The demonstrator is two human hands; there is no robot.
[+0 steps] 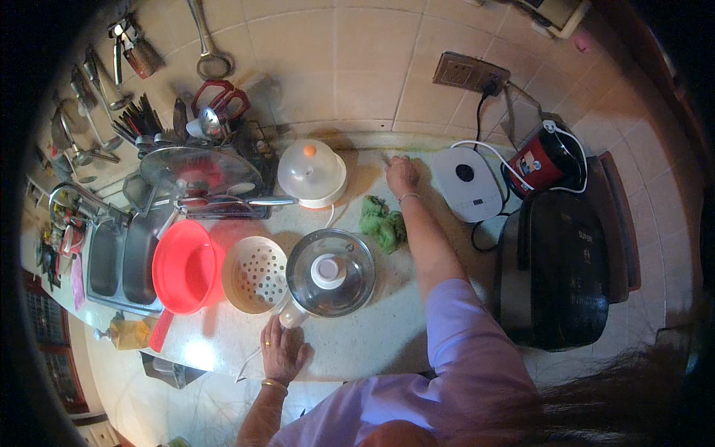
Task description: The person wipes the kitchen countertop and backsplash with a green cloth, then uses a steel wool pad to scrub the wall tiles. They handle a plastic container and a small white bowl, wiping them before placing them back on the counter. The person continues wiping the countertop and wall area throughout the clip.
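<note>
My left hand (284,349) rests on the counter, thumb apart from the fingers, its fingertips close to the handle of a white electric pot (296,314). A glass lid (357,274) with a pale knob covers the pot. A cream steamer basket (240,279) with a perforated base sits just left of it. My right hand (403,177) reaches to the back of the counter, fingers curled down; whether it grips anything small is hidden. Below that hand, beside my forearm, lies a bunched green mesh cloth (382,224). A white egg cooker (311,173) with a clear dome stands to its left.
A white induction hob (468,184), a red-and-black appliance (539,162) and a large black appliance (558,274) line the right. Leftward are a red plastic strainer or basin (184,268), a dish rack (240,211), a glass pan lid (162,165), an oil bottle (129,333) and a double sink (139,262).
</note>
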